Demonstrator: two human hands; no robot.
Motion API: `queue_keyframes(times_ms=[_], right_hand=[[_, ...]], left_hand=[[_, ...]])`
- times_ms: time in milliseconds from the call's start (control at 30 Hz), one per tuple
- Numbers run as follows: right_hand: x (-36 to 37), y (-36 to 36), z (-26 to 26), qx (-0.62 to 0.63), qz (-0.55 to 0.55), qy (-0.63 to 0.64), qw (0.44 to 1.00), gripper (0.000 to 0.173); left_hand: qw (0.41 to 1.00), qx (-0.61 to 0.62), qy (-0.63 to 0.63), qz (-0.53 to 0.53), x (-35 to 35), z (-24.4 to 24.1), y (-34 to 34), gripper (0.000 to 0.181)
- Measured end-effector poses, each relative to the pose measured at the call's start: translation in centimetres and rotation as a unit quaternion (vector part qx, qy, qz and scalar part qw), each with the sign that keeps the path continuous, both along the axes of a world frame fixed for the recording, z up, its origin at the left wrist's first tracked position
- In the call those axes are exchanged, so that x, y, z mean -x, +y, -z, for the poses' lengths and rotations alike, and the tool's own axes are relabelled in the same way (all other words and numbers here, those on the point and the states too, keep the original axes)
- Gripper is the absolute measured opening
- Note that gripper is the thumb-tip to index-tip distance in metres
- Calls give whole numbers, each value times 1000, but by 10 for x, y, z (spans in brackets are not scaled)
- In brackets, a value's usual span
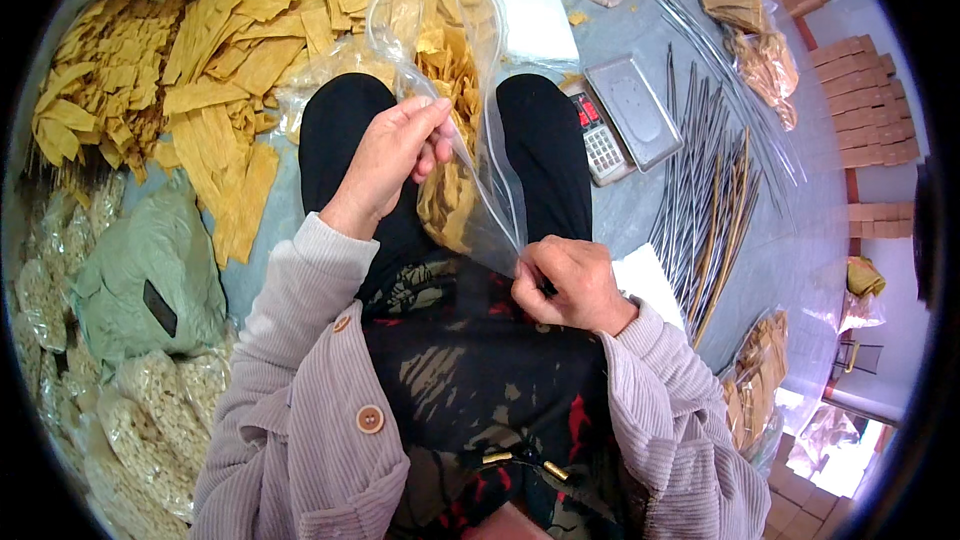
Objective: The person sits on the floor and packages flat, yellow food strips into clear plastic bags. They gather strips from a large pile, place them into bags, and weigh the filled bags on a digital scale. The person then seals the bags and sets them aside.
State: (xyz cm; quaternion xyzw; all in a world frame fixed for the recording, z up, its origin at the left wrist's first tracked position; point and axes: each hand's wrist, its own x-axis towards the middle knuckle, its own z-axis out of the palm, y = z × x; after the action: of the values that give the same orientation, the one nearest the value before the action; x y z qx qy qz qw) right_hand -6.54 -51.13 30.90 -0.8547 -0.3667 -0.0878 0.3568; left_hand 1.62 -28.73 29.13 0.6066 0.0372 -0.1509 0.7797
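Observation:
A clear plastic bag [504,199] lies between my knees, partly filled with dried yellow sheets [446,221] that look like tofu skin. Its seal or rim curves up around the far end, over the loose sheets there. My left hand [401,161] pinches the bag's edge between thumb and fingers, above the left thigh. With closed fingers, my right hand [571,283] grips the bag's near corner over my lap. Part of the bag's left side is hidden behind my left hand.
Piled yellow sheets [247,37] spread at the far left. A digital scale [630,116] with a lit display stands right of my knee, near thin metal rods [694,187]. White stacked bags [532,19] lie ahead. A green sack [150,262] bearing a phone-like dark object sits left.

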Motion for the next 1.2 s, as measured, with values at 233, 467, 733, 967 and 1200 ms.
queue_keyframes(times_ms=[233, 467, 733, 967, 1200], right_hand=[[-2, 5, -7, 24, 15, 33, 999, 9], [-4, 15, -15, 17, 57, 73, 996, 7], [-8, 21, -21, 41, 82, 98, 991, 8], [-15, 28, -30, 52, 98, 148, 983, 7], [-19, 32, -25, 27, 118, 179, 976, 10]], left_hand=[[1000, 15, -6, 7, 0, -1, 0, 28], [1000, 23, -18, 9, 2, -2, 2, 28], [999, 34, -13, 15, 2, 0, 3, 28], [999, 39, -9, 18, 3, -1, 3, 28], [999, 29, -32, 26, 6, 0, 2, 25]])
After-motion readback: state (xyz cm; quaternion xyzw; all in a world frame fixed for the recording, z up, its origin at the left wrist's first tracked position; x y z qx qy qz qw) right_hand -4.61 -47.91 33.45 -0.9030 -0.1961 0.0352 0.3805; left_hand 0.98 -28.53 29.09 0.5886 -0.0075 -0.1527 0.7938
